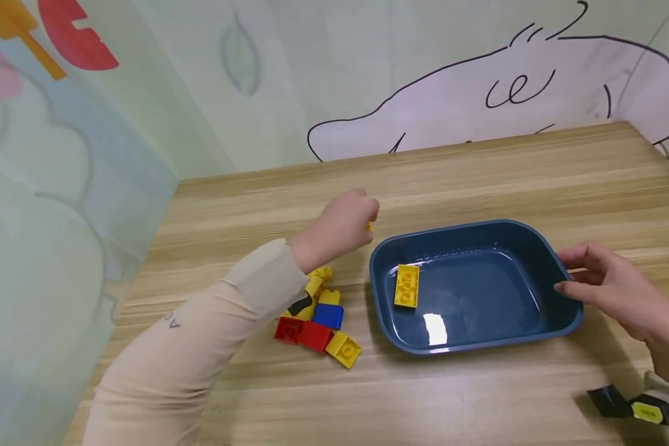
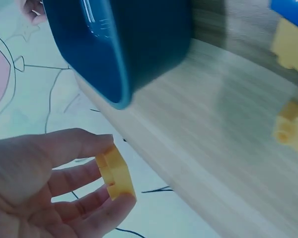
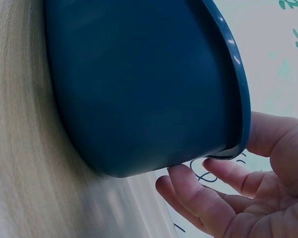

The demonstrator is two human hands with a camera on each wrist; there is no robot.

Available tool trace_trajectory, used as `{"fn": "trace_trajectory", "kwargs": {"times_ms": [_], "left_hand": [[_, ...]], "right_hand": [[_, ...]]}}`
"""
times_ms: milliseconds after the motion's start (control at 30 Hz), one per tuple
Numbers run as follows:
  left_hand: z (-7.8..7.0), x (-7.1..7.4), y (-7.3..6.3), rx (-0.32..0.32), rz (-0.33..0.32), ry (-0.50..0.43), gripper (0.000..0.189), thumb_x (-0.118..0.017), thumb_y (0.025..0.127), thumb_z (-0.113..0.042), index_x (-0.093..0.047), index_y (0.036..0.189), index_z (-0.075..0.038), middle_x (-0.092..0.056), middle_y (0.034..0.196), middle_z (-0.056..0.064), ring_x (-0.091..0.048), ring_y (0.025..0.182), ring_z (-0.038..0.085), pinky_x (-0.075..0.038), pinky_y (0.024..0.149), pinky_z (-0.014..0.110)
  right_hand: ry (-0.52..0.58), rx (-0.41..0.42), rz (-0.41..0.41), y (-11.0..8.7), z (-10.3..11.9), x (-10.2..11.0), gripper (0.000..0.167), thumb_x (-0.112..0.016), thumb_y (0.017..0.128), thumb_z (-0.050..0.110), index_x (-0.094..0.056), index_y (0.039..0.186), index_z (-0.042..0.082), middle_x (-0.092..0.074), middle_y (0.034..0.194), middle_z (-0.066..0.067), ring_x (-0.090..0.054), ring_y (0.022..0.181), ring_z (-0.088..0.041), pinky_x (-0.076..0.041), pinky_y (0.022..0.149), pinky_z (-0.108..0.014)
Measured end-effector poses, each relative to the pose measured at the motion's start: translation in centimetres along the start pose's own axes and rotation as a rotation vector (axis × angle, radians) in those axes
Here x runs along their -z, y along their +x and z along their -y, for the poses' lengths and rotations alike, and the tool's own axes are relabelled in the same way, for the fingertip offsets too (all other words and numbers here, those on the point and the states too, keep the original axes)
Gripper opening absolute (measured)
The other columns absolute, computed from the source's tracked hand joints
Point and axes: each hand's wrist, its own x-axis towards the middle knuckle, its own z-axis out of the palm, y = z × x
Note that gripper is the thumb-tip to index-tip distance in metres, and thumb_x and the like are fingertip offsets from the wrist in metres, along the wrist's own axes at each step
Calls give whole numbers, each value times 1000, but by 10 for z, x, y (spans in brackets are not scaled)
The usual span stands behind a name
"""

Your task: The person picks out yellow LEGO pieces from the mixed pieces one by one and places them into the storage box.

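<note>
My left hand [image 1: 337, 228] is over the table just left of the blue plastic bin [image 1: 479, 297]. Between thumb and fingertips it pinches a yellow toy brick [image 2: 120, 171], plainest in the left wrist view. At the bin's right end, my right hand [image 1: 610, 288] holds the wall, with the thumb at the rim and the fingers outside. Inside the bin, near its left end, lies one yellow brick [image 1: 406, 286]. Left of the bin is a pile of bricks: a blue brick [image 1: 327, 316], red bricks [image 1: 314, 336] and several yellow ones. My left sleeve covers part of it.
A wood-grain table [image 1: 451, 396] carries everything. Behind it stands a wall [image 1: 290, 80] with cartoon drawings, and another painted wall is at the left. A black strap [image 1: 610, 401] with a yellow-marked piece hangs by my right wrist.
</note>
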Motion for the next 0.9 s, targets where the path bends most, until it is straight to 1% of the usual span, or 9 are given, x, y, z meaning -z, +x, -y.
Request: {"fn": "trace_trajectory", "kwargs": {"times_ms": [100, 300, 400, 500, 600, 733, 767, 833, 900], "left_hand": [[-10, 5, 5, -12, 33, 24, 20, -66, 82, -6, -67, 101, -2, -62, 99, 9, -55, 89, 20, -48, 77, 27], [-36, 13, 12, -66, 41, 72, 19, -64, 83, -4, -66, 102, -4, -61, 97, 6, -54, 86, 17, -48, 72, 25], [-54, 17, 17, -116, 38, 109, 18, -63, 85, -6, -66, 103, -6, -61, 97, 4, -54, 87, 15, -47, 72, 24], [-71, 19, 21, -184, 37, 129, 19, -60, 88, -8, -65, 106, -7, -61, 99, 3, -53, 90, 14, -46, 76, 22], [-85, 18, 23, -256, 45, 91, 21, -55, 90, -6, -64, 110, -8, -60, 101, 2, -52, 91, 12, -45, 79, 20], [-99, 13, 26, -338, 66, 35, 23, -49, 93, -3, -63, 110, -9, -60, 100, -1, -50, 88, 10, -42, 78, 17], [-102, 11, 27, -350, 72, 32, 23, -47, 94, -3, -63, 109, -9, -61, 100, -1, -50, 87, 10, -41, 78, 16], [-106, 7, 29, -371, 72, 67, 23, -46, 95, -5, -64, 108, -10, -62, 99, -2, -51, 87, 10, -41, 76, 18], [-109, 3, 31, -369, 76, 85, 23, -47, 95, -8, -64, 109, -11, -62, 101, -1, -52, 87, 10, -43, 74, 18]], "right_hand": [[6, -1, 2, 0, -1, 0, 29, -61, 82, -9, -50, 105, 5, -52, 96, 25, -56, 80, 6, -51, 60, -19], [12, -10, 1, -1, -3, 2, 29, -62, 83, -7, -51, 104, 10, -53, 95, 25, -55, 79, 5, -50, 60, -19], [11, -15, -4, -1, -4, 3, 30, -63, 83, -5, -51, 103, 13, -53, 95, 26, -55, 78, 4, -50, 59, -19], [-2, -15, -6, -2, -5, 4, 29, -64, 83, -4, -51, 104, 11, -52, 95, 26, -55, 78, 4, -50, 59, -19], [-13, -18, -4, -2, -4, 4, 28, -63, 83, -4, -50, 105, 8, -52, 95, 26, -55, 78, 4, -51, 59, -19], [-9, -20, -1, -2, -4, 4, 27, -63, 83, -5, -50, 104, 7, -52, 95, 27, -55, 78, 5, -50, 59, -19], [-2, -18, -2, -3, -4, 4, 27, -62, 83, -6, -50, 103, 7, -52, 95, 27, -55, 78, 5, -51, 59, -19], [1, -15, -3, -3, -4, 4, 28, -62, 83, -8, -50, 103, 7, -52, 95, 27, -55, 78, 6, -50, 58, -19], [4, -11, -5, -3, -3, 5, 28, -61, 82, -9, -50, 102, 7, -52, 96, 27, -55, 78, 6, -50, 58, -19]]}}
